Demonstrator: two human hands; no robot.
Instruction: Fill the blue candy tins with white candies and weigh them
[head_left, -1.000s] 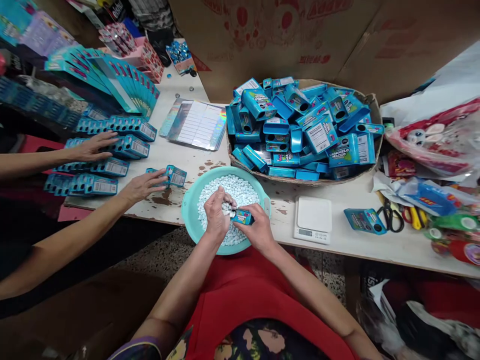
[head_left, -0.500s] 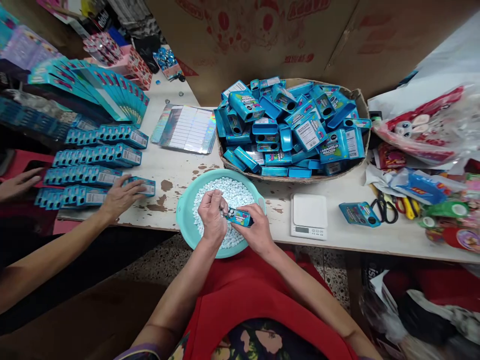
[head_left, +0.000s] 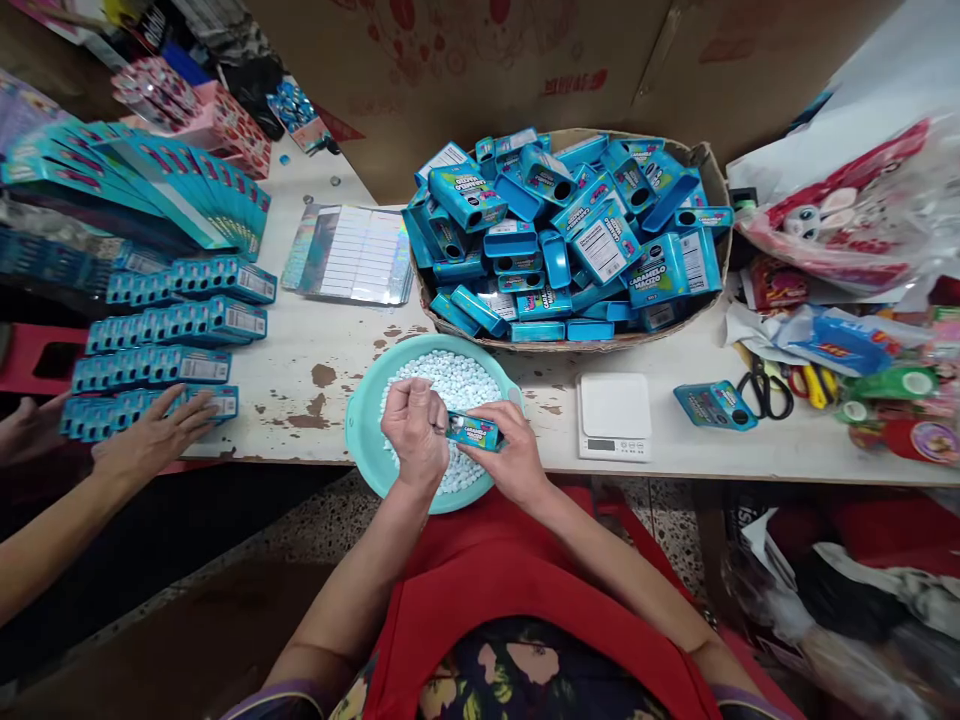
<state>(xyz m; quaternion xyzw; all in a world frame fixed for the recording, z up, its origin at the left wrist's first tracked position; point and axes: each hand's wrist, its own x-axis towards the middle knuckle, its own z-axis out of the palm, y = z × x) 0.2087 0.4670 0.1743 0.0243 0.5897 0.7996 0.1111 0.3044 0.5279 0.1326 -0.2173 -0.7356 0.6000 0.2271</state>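
Note:
My right hand point(head_left: 511, 452) grips a small blue candy tin point(head_left: 474, 430) marked "Caramelo Macizo", held sideways above a turquoise bowl point(head_left: 364, 440). Against the left end of that tin, my left hand point(head_left: 416, 430) is closed in a fist; whatever lies inside its fingers is hidden. Small white candies point(head_left: 450, 372) fill the bowl beneath both hands. Behind the bowl, a cut-down cardboard box point(head_left: 718, 180) holds a heap of similar blue tins point(head_left: 555, 240).
At left a co-worker's hand point(head_left: 161, 430) rests on rows of blue tins point(head_left: 169, 320). Sticker sheets point(head_left: 367, 255) lie behind the bowl. To the right are a white scale point(head_left: 613, 410), a single blue tin point(head_left: 716, 405), black scissors point(head_left: 769, 390) and plastic bags point(head_left: 862, 240).
My left fist has closed up against the tin's end, while my right hand keeps its hold. The co-worker's hand has moved left along the front row. The camera view has shifted slightly.

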